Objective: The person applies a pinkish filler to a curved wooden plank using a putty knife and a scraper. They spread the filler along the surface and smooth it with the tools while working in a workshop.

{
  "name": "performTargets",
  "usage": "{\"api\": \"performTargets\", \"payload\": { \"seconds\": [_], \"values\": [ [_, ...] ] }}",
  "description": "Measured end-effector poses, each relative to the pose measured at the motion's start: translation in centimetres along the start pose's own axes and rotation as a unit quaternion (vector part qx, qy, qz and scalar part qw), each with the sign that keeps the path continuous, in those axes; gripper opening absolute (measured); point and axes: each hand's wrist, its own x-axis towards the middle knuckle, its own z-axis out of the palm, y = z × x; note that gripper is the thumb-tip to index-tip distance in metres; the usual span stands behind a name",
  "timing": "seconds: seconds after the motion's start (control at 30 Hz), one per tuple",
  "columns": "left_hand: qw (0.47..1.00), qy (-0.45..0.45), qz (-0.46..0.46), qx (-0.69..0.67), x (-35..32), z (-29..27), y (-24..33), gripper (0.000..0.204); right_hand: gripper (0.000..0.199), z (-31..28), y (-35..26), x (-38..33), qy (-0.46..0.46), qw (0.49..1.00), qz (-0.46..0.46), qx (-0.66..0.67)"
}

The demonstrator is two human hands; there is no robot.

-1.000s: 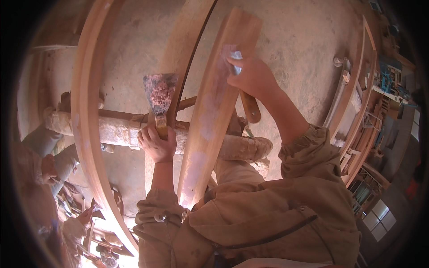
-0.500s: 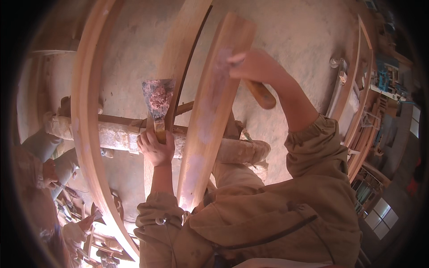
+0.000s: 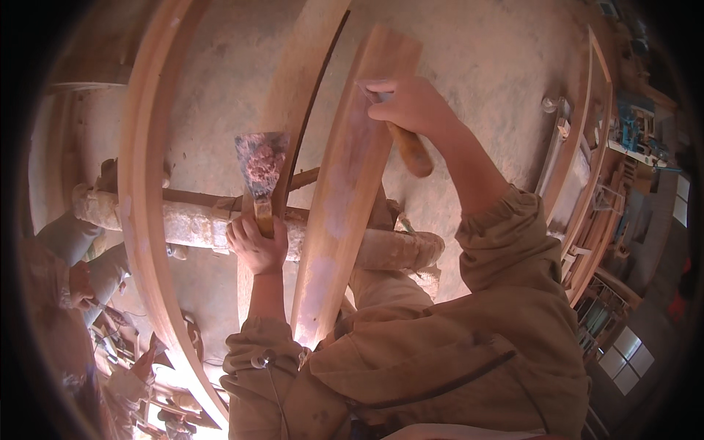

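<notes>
My left hand [image 3: 258, 246] is closed round the yellowish handle of a wide putty knife [image 3: 265, 208], whose blade points away from me and carries a lump of pinkish putty [image 3: 262, 163]. In my right hand [image 3: 411, 108] is a second scraper, a putty knife with a wooden handle [image 3: 412, 152]; my fingers press near its blade, which meets the far part of a wooden beam [image 3: 334, 202]. Pale pinkish smears of filler mark the beam's upper face in several places. Most of the right blade is hidden by my fingers.
A padded crossbar [image 3: 191, 224] supports the beam and a second board [image 3: 301, 70]. Further left runs a long curved timber [image 3: 143, 161]. At the left edge another person's hand [image 3: 82, 284] shows. Stacked timber [image 3: 598, 220] lies along the right.
My right hand has shifted slightly left across the beam, and its knife handle has swung left with it. My left hand and the loaded putty knife have barely moved.
</notes>
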Motion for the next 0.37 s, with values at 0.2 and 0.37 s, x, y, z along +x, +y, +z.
{"api": "performTargets", "payload": {
  "seconds": [0.2, 0.37],
  "values": [
    [1.000, 0.016, 0.006, -0.003, -0.2, 0.3, -0.2, 0.036, 0.037, 1.1, 1.5, -0.7, -0.066, 0.990, -0.083, -0.089],
    [1.000, -0.009, -0.003, -0.015, -0.5, 0.4, -0.6, 0.038, 0.048, -0.1, -0.7, 0.4, -0.019, 1.000, 0.011, -0.017]
  ]
}}
